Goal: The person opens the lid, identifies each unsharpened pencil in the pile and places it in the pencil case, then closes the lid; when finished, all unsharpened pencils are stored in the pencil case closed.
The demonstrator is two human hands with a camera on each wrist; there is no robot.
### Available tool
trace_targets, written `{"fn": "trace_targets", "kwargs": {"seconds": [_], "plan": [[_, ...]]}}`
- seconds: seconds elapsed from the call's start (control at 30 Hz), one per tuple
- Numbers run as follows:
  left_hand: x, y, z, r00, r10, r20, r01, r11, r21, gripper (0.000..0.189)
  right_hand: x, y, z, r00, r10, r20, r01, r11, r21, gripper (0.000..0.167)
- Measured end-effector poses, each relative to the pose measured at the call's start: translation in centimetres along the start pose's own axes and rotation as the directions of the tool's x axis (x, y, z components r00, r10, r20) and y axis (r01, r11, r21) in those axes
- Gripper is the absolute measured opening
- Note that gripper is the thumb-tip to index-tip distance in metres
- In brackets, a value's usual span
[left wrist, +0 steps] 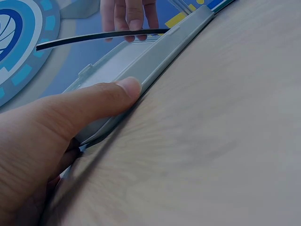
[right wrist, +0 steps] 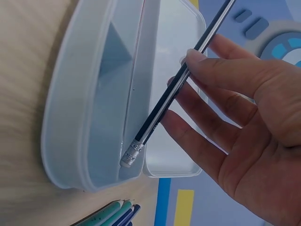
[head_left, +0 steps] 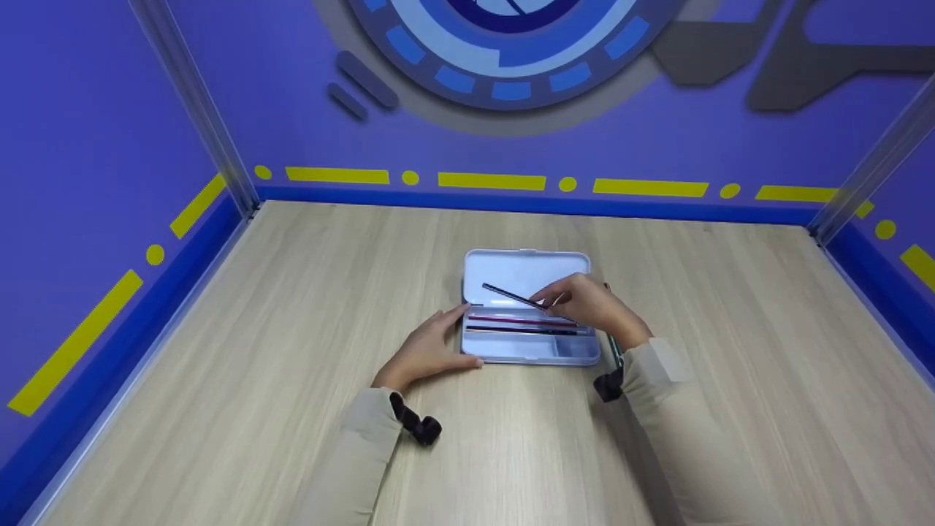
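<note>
A white plastic pencil case (head_left: pixel 529 359) lies on the table with its lid (head_left: pixel 504 269) folded back. My left hand (head_left: pixel 427 349) holds the case at its left end, the thumb (left wrist: pixel 106 99) against the front wall. Above the case, my right hand (head_left: pixel 588 301) pinches a black pencil with silver stripes (right wrist: pixel 171 92) between thumb and fingers. The pencil slants, its eraser end (right wrist: pixel 128 160) down over the case's right end. A red pencil (head_left: pixel 504 320) and a dark pencil (head_left: pixel 504 331) lie lengthwise inside the case.
Several green and blue pencils (right wrist: pixel 110 214) lie on the table to the right of the case, partly hidden by my right arm in the head view. The wooden table (head_left: pixel 292 292) is bounded by blue panels (head_left: pixel 467 157) at the back and both sides.
</note>
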State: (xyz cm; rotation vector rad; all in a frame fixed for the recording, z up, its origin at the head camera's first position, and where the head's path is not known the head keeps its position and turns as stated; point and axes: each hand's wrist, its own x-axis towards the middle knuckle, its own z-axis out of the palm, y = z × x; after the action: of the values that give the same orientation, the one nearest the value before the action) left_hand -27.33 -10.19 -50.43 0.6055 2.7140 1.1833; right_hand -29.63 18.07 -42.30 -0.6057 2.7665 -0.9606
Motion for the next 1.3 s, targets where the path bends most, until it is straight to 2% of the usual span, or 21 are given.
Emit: {"fn": "trace_targets", "kwargs": {"seconds": [0.13, 0.3, 0.6, 0.73, 0.9, 1.13, 1.3], "plan": [[0.0, 0.1, 0.0, 1.0, -0.01, -0.003, 0.01, 1.0, -0.011, 0.1, -0.1, -0.1, 0.2, 1.0, -0.011, -0.005, 0.011, 1.0, -0.026, 0.027], [0.0, 0.2, 0.0, 1.0, -0.029, 0.0, 0.029, 1.0, -0.013, 0.1, 0.0, 0.0, 0.3, 1.0, 0.025, 0.002, -0.025, 0.999, -0.023, 0.026], [0.1, 0.1, 0.0, 1.0, 0.002, -0.011, -0.002, 1.0, -0.019, 0.099, -0.6, 0.4, -0.2, 0.994, 0.104, 0.037, -0.104, 0.995, -0.002, 0.028], [0.1, 0.1, 0.0, 1.0, 0.007, -0.01, -0.007, 1.0, -0.019, 0.099, -1.0, 0.7, -0.8, 0.992, 0.128, 0.025, -0.127, 0.992, -0.014, 0.029], [0.1, 0.2, 0.0, 1.0, -0.011, -0.002, 0.011, 1.0, -0.011, 0.101, -1.5, 1.6, -1.7, 0.989, 0.145, -0.002, -0.145, 0.989, -0.03, 0.03], [0.0, 0.2, -0.1, 1.0, -0.029, 0.008, 0.029, 0.999, -0.022, 0.101, -2.8, 3.6, -2.9, 0.992, 0.117, -0.04, -0.118, 0.992, -0.037, 0.031], [0.0, 0.2, 0.0, 0.999, -0.041, 0.013, 0.041, 0.999, -0.023, 0.099, -3.9, 4.8, -3.5, 0.984, 0.168, -0.06, -0.17, 0.985, -0.026, 0.035]]}}
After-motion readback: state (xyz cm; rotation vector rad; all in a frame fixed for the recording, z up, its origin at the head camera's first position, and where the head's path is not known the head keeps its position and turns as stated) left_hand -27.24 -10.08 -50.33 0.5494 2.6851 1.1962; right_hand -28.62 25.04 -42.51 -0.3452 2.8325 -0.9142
